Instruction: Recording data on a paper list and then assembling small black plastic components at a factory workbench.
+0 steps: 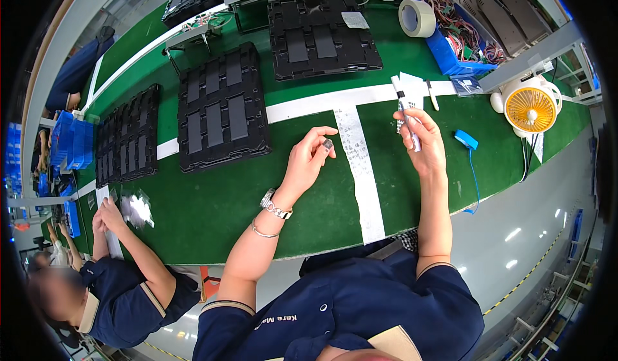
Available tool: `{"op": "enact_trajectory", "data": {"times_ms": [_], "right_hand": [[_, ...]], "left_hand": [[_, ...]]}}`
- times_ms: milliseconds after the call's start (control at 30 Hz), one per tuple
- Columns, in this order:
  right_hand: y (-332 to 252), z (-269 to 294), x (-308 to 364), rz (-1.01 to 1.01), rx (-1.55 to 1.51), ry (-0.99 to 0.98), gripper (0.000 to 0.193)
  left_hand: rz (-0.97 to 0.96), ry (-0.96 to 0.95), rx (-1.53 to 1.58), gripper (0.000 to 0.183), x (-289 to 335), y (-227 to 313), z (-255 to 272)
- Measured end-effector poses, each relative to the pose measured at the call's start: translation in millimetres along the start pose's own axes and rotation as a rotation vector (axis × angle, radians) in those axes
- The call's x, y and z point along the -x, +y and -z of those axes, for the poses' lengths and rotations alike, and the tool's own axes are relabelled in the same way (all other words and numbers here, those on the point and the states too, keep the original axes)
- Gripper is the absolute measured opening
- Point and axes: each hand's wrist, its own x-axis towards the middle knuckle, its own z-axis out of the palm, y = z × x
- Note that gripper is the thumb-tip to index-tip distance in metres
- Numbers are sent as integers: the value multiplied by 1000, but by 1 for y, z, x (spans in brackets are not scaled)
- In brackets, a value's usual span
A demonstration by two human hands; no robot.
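Between the thumb and index finger of my left hand (pixel 308 158) is a small dark grey, square-looking piece (pixel 327 144); its exact kind is too small to tell. Closed around a whitish marker pen (pixel 398 88) with a dark band, my right hand (pixel 423 139) holds it upright over the green table. Behind the pen lies a white sheet (pixel 413 85) with black printed patches. A second slim pen (pixel 432 95) rests just right of it. The white strip (pixel 360 168) with handwriting runs across the mat between my hands.
Black plastic trays (pixel 222 113) stand left and behind, one bearing a paper (pixel 355 20). Back right are a tape roll (pixel 416 18) and a blue bin (pixel 444 52) of wires. A fan (pixel 530 108) and blue corded clip (pixel 466 140) lie right. A co-worker's hands (pixel 108 216) work at left.
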Motion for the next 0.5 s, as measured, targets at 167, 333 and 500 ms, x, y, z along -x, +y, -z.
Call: {"op": "enact_trajectory", "data": {"times_ms": [167, 333, 500], "right_hand": [[-2, 8, -1, 4, -57, -93, 35], [-11, -30, 5, 103, 55, -64, 55], [-6, -34, 7, 296, 575, 67, 36]], "left_hand": [[0, -2, 14, 26, 0, -1, 0], [-3, -2, 21, 25, 0, -3, 0], [3, -2, 19, 25, 0, -2, 0]]}}
